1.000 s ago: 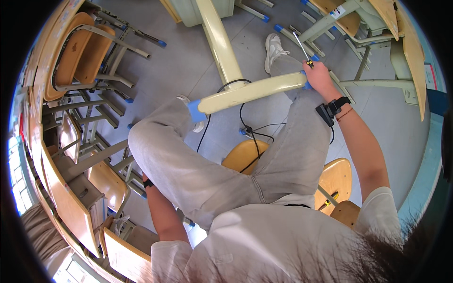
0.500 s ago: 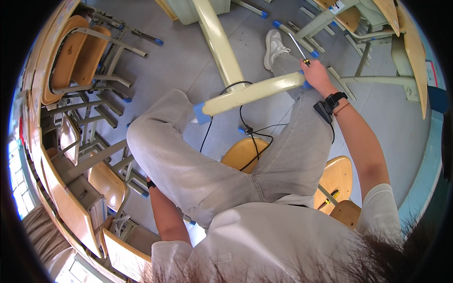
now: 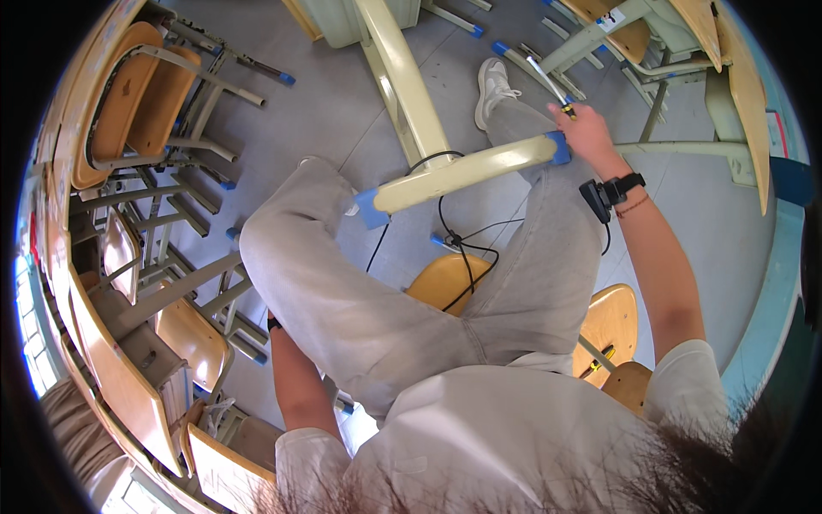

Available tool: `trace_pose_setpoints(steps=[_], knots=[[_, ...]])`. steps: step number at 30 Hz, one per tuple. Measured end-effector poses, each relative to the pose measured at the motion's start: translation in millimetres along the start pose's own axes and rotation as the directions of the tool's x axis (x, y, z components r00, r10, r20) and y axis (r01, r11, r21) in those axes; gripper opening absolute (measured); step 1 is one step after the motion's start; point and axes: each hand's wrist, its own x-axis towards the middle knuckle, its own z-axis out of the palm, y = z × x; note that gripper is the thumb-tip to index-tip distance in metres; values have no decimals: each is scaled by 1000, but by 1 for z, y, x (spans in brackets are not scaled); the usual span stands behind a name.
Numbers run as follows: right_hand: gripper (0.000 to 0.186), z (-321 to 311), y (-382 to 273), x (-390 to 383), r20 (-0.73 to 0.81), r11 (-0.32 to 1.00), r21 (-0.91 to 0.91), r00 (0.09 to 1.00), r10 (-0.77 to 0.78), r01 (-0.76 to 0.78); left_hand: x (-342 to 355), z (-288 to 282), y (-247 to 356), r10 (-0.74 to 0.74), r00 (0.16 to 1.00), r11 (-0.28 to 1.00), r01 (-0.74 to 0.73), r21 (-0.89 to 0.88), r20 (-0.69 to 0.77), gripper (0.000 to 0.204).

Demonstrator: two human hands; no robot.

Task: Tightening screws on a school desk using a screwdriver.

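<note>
My right hand (image 3: pixel 591 139) is closed round a screwdriver (image 3: pixel 549 84) with a black-and-yellow handle, its metal shaft pointing up and away. That hand is beside the blue end cap (image 3: pixel 562 147) of a cream metal foot bar (image 3: pixel 471 175) that lies across my legs. The bar joins a long cream post (image 3: pixel 401 73) running away from me. A black cable (image 3: pixel 435 157) passes around the joint and hangs below. My left forearm (image 3: pixel 300 377) goes down beside my left thigh, and the left hand is hidden behind the leg.
Wooden chairs (image 3: pixel 128 94) and desks with metal legs crowd the left side. More desks (image 3: pixel 741 128) stand at the right. Between my legs is a wooden seat (image 3: pixel 449 278). On another seat (image 3: pixel 618 313) at my right lies a yellow-and-black tool (image 3: pixel 602 361).
My right hand has shifted slightly right and down with the screwdriver, whose shaft now looks shorter and thicker. The foot bar appears a little farther right, as the view has shifted slightly.
</note>
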Motion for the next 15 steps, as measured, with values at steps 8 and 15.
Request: trace_pose_setpoints(steps=[8,15], knots=[[37,-27,-80,-67,-40,836,540,995,-90,97,114,-52,-28,189,981,950,-191,248,29,22],[35,-7,-125,-103,49,786,607,981,-187,119,135,2,63,163,980,978,-145,148,-112,23]])
